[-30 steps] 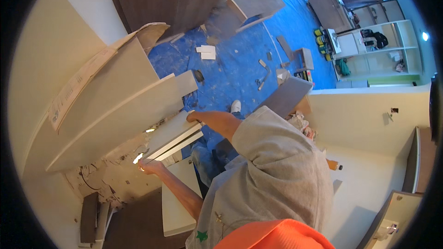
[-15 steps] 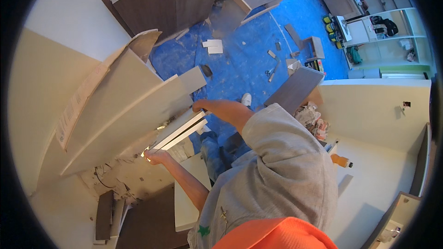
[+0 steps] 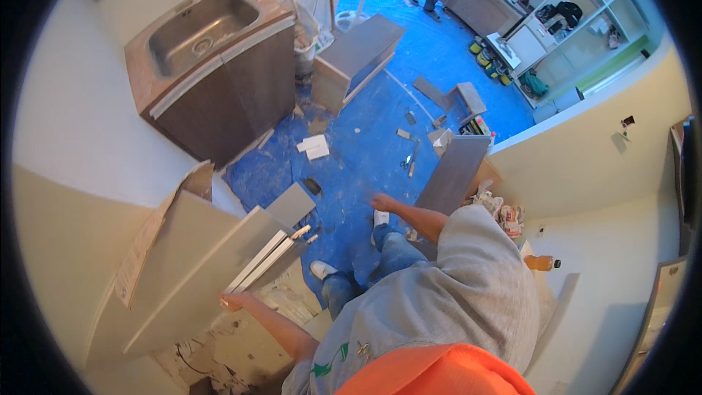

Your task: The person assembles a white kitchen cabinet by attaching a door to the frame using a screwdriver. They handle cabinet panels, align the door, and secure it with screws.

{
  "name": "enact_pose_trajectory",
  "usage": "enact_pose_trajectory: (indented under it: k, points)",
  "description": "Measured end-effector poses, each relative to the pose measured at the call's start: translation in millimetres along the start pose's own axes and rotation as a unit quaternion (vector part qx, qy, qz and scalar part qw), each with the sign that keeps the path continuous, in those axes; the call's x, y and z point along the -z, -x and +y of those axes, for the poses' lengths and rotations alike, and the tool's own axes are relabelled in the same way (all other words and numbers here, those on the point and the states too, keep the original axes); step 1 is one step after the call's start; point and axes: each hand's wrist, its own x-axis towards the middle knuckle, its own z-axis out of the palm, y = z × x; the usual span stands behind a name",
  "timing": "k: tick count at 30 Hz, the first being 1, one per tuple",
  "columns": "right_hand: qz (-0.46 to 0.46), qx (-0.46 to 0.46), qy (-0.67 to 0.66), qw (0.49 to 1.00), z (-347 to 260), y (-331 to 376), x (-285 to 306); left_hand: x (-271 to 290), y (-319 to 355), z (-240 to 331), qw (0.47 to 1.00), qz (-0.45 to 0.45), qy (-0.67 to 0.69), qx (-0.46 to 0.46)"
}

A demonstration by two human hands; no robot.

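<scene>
My left hand grips boards at near end; probably stiff, heavyish, best held both ends. Right hand blurred, can't tell.

Steel sink in brown cabinet, amber bottle

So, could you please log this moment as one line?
left hand: holding white-edged panels by one end; right hand: off the panels, above blue floor sheet; sink cabinet: upper left
</scene>
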Motion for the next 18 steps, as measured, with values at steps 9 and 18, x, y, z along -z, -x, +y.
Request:
enact_pose_trajectory:
  k: [9, 18]
  points:
    - [-0.067, -0.114, 0.052, 0.990, 141.7, 195.0, -7.5, -11.8, 21.5, 44.0, 0.980, -0.100, -0.144, -0.092]
    - [-0.118, -0.163, -0.041, 0.979, 188.6, 229.4, 3.7, 1.6, 83.2, 58.4, 0.973, -0.100, -0.133, -0.161]
